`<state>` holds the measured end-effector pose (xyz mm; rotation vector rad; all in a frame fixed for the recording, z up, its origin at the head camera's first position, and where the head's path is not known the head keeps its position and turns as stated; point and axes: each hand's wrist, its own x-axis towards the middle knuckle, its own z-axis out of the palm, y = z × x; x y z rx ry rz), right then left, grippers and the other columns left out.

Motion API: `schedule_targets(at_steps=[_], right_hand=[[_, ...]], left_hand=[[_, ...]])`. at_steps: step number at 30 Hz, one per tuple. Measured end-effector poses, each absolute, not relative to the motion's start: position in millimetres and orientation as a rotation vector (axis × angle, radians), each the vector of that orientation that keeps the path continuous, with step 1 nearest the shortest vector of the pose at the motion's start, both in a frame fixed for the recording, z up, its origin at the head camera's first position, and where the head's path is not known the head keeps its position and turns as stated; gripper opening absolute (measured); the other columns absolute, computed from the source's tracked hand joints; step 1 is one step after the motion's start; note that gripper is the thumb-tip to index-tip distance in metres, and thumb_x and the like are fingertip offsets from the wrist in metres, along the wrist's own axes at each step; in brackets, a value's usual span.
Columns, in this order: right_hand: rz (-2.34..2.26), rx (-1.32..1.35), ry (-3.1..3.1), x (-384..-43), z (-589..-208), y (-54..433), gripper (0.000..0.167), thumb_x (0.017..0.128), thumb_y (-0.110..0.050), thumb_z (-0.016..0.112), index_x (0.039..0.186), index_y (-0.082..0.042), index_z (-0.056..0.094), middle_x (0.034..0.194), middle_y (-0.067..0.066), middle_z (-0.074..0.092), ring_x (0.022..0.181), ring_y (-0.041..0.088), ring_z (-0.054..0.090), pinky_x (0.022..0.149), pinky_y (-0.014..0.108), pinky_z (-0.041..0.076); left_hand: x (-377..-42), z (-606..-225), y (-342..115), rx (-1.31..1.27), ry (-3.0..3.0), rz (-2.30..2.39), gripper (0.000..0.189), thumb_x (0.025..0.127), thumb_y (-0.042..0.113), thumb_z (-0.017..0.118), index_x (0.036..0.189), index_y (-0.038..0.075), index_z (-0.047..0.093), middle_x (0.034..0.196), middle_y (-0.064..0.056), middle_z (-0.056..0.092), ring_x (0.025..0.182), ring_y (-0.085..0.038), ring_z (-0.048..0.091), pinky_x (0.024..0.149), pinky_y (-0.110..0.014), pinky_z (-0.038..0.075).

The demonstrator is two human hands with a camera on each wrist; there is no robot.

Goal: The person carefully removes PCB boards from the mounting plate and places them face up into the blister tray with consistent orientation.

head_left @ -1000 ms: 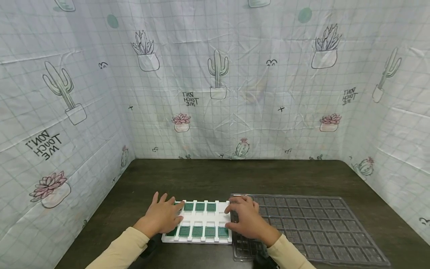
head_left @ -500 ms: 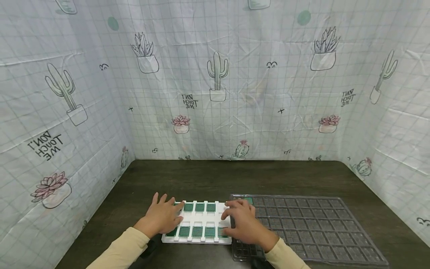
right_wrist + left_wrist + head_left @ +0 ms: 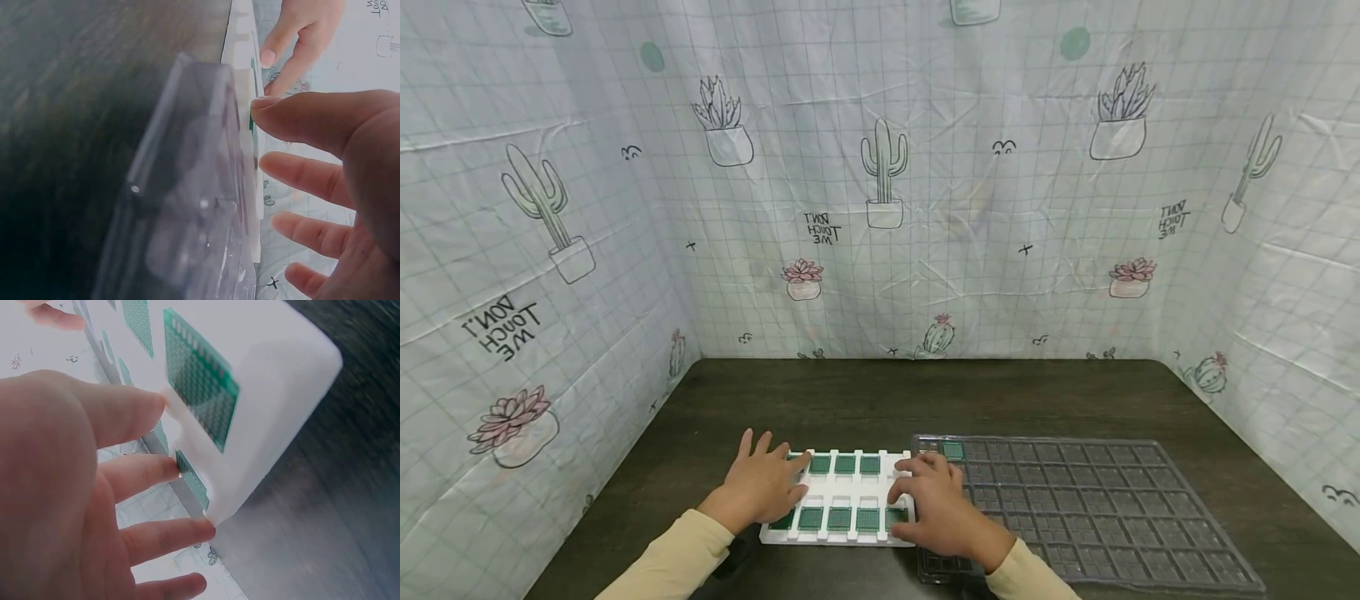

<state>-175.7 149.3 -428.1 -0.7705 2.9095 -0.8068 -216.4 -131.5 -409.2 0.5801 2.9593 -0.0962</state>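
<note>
A white foam tray (image 3: 842,485) lies on the table with square green circuit boards in two rows of slots. My left hand (image 3: 756,487) rests at its left end, fingers spread; in the left wrist view the thumb and fingertips meet the tray around a circuit board (image 3: 203,381). Over the tray's right end is my right hand (image 3: 942,504), fingers parted and slightly bent, holding nothing. Its thumb tip is right at the near-right circuit board (image 3: 892,515), whose green edge (image 3: 252,119) shows in the right wrist view. The far-right slot holds no board.
To the right lies a large clear plastic tray (image 3: 1075,508) divided into many pockets, its left edge beside the foam tray. One green circuit board (image 3: 952,451) sits near its far-left corner. A cactus-print cloth (image 3: 925,250) stands around the back and sides of the dark table (image 3: 820,400).
My right hand has come nearer and slightly left, down to the near-right board. This uncovers the green circuit board in the clear tray. The left hand stays in place.
</note>
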Motion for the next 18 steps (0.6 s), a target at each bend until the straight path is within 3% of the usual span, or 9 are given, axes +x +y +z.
schedule_targets(at_steps=[18], right_hand=[[-0.812,-0.758,2.900,-174.7,-432.6,149.1,0.017,0.079,-0.032,0.081,0.092,-0.025,0.071,0.140,0.009,0.052,0.135,0.043,0.030,0.095,0.069,0.021]], left_hand=[[-215.3,-410.6,-130.2,0.597,3.024,-0.126,0.050,0.094,0.044,0.060,0.139,0.022,0.055,0.141,-0.014,0.052,0.139,-0.048,0.035,0.115,-0.069,0.015]])
